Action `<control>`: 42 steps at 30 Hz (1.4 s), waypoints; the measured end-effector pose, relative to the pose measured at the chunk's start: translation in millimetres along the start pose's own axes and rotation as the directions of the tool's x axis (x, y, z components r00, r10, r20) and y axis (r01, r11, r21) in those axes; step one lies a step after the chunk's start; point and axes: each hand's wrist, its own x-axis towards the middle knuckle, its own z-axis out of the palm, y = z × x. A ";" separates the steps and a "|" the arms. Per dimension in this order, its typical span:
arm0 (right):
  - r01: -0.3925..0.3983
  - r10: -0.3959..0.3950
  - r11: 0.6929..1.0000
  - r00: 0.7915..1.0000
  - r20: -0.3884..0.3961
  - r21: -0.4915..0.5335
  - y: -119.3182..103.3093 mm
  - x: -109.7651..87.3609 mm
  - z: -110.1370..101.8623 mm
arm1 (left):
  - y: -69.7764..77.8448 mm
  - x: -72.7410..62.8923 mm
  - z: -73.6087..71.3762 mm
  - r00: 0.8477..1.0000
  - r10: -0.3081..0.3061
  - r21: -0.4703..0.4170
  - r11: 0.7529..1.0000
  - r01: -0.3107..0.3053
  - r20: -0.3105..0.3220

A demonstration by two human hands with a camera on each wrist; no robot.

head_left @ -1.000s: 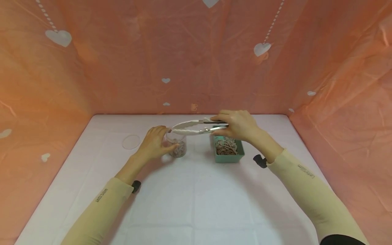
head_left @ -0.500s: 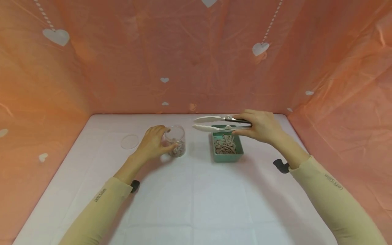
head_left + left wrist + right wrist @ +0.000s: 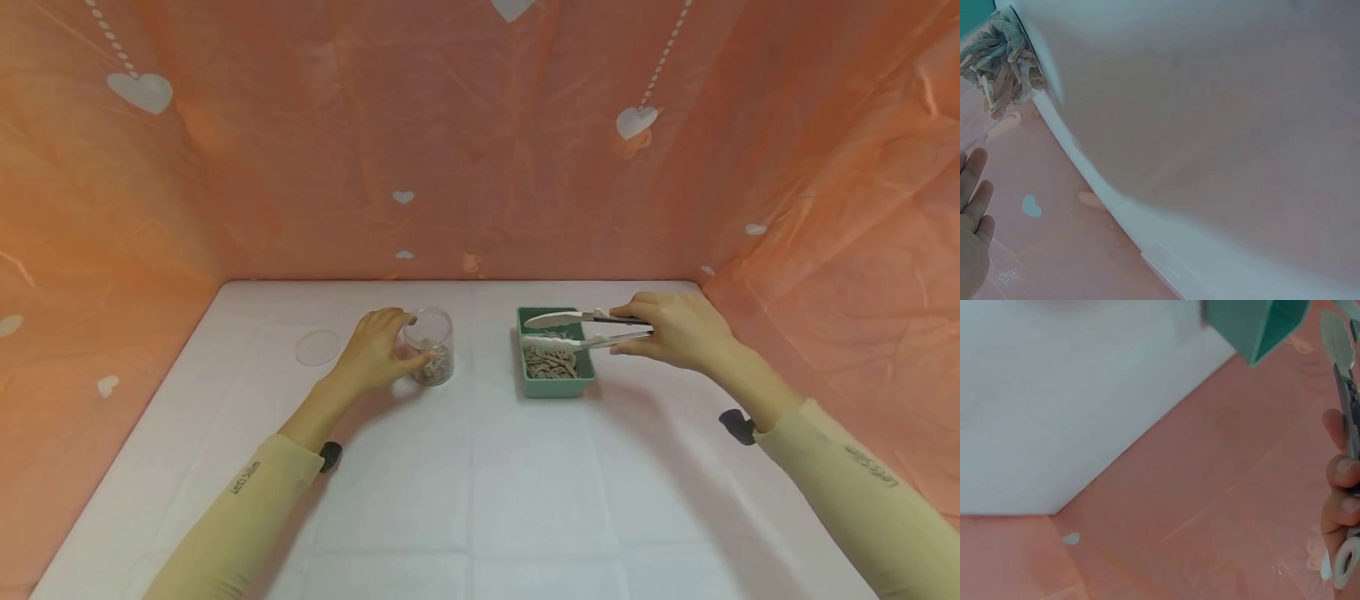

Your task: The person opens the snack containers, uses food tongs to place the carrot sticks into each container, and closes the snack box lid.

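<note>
My left hand (image 3: 377,354) holds a clear round jar (image 3: 442,340) by its side, thumb in front and fingers behind its rim. Greyish-brown strip-like pieces (image 3: 1005,59) fill the lower part of the jar. In my right hand (image 3: 678,332) are metal tongs (image 3: 600,317) with white tips, gripped near the handle end. The tongs' two arms are spread apart, with nothing between the tips. Those tips overlap the back part of a green rectangular box (image 3: 558,388) in the head view. More of the same brownish strips (image 3: 550,363) lie inside the box.
A thin clear round lid (image 3: 317,347) lies on the white tablecloth (image 3: 390,500), left of the jar. Orange sheeting (image 3: 480,150) with white hearts stands behind the table and on both sides.
My right hand has moved the tongs from over the jar rightward and then lower, to over the green box. My left hand and the jar have stayed in place.
</note>
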 end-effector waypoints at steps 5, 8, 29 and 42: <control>0.027 -0.026 0.999 0.999 0.033 -0.029 4.0 -6.0 3.8 | -1.2 -0.1 0.6 1.000 0.001 0.006 1.000 -0.001 0.000; 0.053 -0.051 0.997 0.997 0.052 -0.049 4.9 -7.7 6.3 | -1.5 0.2 0.9 1.000 -0.001 0.005 1.000 0.001 0.002; 0.044 -0.014 0.989 0.978 0.207 -0.144 -4.8 0.1 15.4 | -0.3 0.9 1.0 1.000 -0.005 0.005 1.000 0.005 0.012; 0.085 -0.059 0.981 0.987 0.149 -0.172 -5.9 2.5 23.4 | -1.0 -0.4 -1.6 1.000 -0.008 -0.003 1.000 0.008 0.011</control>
